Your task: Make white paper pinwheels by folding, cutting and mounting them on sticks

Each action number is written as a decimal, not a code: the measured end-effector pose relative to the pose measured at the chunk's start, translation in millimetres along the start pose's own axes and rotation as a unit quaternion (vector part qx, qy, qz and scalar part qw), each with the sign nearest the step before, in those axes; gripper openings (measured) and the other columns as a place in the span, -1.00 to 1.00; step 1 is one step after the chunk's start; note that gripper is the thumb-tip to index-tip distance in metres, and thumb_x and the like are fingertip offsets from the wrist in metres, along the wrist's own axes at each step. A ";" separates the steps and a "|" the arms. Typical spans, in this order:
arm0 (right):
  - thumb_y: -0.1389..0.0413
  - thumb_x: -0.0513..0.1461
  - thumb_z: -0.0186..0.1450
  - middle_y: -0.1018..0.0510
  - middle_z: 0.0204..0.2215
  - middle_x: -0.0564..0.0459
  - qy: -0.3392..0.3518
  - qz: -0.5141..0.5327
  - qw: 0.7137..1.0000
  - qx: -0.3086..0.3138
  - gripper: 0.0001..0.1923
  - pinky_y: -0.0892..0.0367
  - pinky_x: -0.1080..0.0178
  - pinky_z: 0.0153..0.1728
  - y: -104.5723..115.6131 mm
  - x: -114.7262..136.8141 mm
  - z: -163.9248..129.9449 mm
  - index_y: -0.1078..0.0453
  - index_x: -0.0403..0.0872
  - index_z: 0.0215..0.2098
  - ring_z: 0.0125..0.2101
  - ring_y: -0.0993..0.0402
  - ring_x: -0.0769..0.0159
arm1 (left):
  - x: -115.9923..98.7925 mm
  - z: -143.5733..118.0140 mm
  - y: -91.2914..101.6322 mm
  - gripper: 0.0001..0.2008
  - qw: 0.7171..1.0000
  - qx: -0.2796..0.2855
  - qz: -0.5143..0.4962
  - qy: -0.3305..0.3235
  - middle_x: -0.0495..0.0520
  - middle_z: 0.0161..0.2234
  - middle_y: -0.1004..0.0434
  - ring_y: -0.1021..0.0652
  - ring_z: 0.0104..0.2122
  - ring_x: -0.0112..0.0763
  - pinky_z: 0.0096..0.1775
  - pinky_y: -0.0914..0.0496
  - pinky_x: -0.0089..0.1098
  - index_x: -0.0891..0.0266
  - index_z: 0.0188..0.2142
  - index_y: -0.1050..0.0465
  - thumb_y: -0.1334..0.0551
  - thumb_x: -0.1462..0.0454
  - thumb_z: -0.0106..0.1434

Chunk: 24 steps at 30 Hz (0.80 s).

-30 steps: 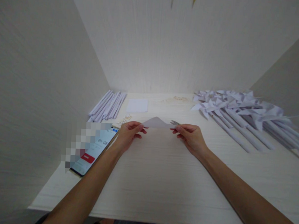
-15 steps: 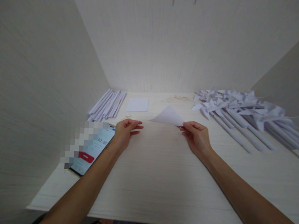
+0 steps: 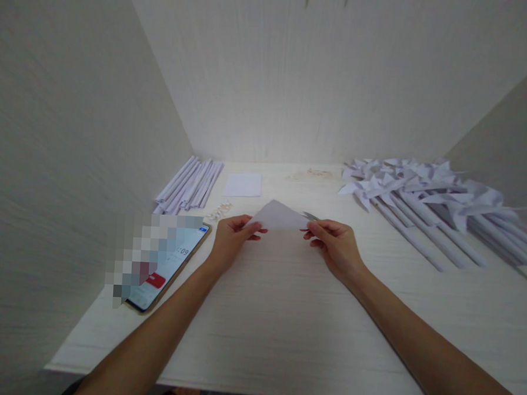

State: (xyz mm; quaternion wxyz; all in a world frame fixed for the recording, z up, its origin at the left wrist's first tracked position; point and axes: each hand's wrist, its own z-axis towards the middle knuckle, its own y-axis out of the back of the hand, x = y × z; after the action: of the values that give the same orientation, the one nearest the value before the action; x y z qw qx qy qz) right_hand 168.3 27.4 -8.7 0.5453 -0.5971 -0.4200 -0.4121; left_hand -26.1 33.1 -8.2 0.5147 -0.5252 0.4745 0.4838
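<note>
The plain, pale paper (image 3: pixel 277 214) was folded to a triangle, held up by its two side corners, its peak pointing away. By its right corner, the scissors (image 3: pixel 310 216) showed only slim grey tips, the rest hidden.

Have paper rolls (image 3: pixel 197 185) back left on table (image 3: pixel 283 322), phone (image 3: pixel 174 269) in front of them, paper sheet (image 3: pixel 243 185) to their right. Have pinwheels (image 3: pixel 383 187) back right. Have held paper (image 3: pixel 278 216) centre, between left hand (image 3: pixel 231 237) and right hand (image 3: pixel 337 245), nearer than sheet.

Dim light brightens low on the back wall (image 3: pixel 267 130).
</note>
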 end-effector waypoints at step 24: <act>-0.23 -0.17 -0.01 -0.38 -0.08 -0.12 0.365 -0.378 0.850 0.022 -0.46 -0.34 0.06 -0.16 3.7 -3.9 -5.4 -0.28 -0.03 -0.06 -0.07 -0.30 0.13 | -4.7 -1.0 1.1 -0.77 0.992 -0.057 -0.088 0.066 -0.07 -0.73 -0.35 -0.45 -0.68 -0.54 -0.58 -0.31 -0.54 0.33 -0.74 -0.33 -0.36 0.27 -0.26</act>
State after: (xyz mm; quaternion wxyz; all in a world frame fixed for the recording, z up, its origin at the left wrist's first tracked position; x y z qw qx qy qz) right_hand 170.3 21.6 -13.2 0.4742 -0.1866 -0.3929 -0.7655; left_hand -27.6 32.1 -3.6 0.4925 -0.6240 0.4308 0.4271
